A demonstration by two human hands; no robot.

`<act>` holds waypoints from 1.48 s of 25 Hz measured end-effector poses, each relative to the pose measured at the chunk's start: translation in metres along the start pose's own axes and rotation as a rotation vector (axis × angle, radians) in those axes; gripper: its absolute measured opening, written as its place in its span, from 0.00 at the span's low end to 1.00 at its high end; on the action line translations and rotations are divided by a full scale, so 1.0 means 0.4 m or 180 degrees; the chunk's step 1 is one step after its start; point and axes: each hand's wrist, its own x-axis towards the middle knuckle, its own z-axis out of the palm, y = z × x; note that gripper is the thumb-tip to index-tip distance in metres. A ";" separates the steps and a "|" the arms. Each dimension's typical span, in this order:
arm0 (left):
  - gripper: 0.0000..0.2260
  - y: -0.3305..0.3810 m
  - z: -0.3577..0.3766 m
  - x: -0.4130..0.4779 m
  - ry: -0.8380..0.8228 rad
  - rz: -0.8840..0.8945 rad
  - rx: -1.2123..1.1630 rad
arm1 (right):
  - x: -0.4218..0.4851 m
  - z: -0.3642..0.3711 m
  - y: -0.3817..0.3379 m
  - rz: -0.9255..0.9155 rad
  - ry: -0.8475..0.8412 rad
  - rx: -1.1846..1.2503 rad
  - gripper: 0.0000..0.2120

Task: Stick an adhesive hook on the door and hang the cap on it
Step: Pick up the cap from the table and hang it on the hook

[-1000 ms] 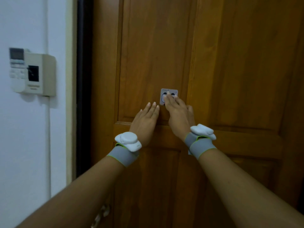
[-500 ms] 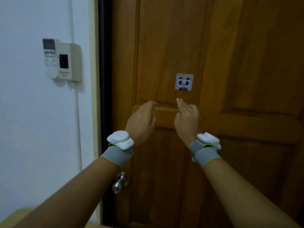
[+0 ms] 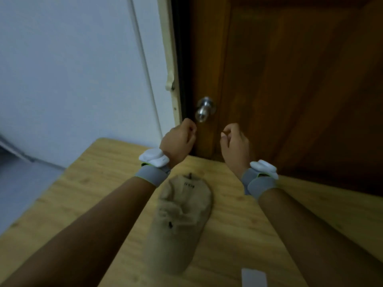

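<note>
A tan cap (image 3: 180, 220) lies flat on the wooden table (image 3: 99, 183), between my two forearms, brim toward me. The brown wooden door (image 3: 290, 83) fills the upper right. The adhesive hook is out of view above the frame. My left hand (image 3: 179, 139) hovers over the table's far edge, just below the door knob, fingers loosely curled and empty. My right hand (image 3: 235, 141) hangs beside it in front of the door, also loosely curled and empty. Both wrists wear grey bands with white sensors.
A silver door knob (image 3: 204, 109) sticks out of the door just above my left hand. A white wall (image 3: 72, 69) and cream door frame (image 3: 169, 59) stand at the left. A white paper strip (image 3: 253, 278) lies at the table's near edge.
My view has dropped from the stuck hook down to the table and cap. Both hands came off the door, lowered, and curled their fingers.
</note>
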 end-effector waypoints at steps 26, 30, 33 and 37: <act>0.07 0.089 0.012 0.016 -0.0877 -0.0133 -0.0849 | -0.010 -0.118 -0.070 0.0406 -0.0763 0.0211 0.02; 0.08 0.253 -0.086 0.048 -0.0435 0.0367 -0.0869 | 0.035 -0.307 -0.114 0.0015 -0.0369 0.0376 0.03; 0.08 0.376 -0.170 0.122 -0.0173 0.0870 -0.0831 | 0.114 -0.438 -0.155 -0.0274 0.0067 0.0359 0.05; 0.11 0.543 -0.300 0.267 0.0258 0.1471 -0.0778 | 0.265 -0.616 -0.219 -0.0707 0.0760 0.0231 0.06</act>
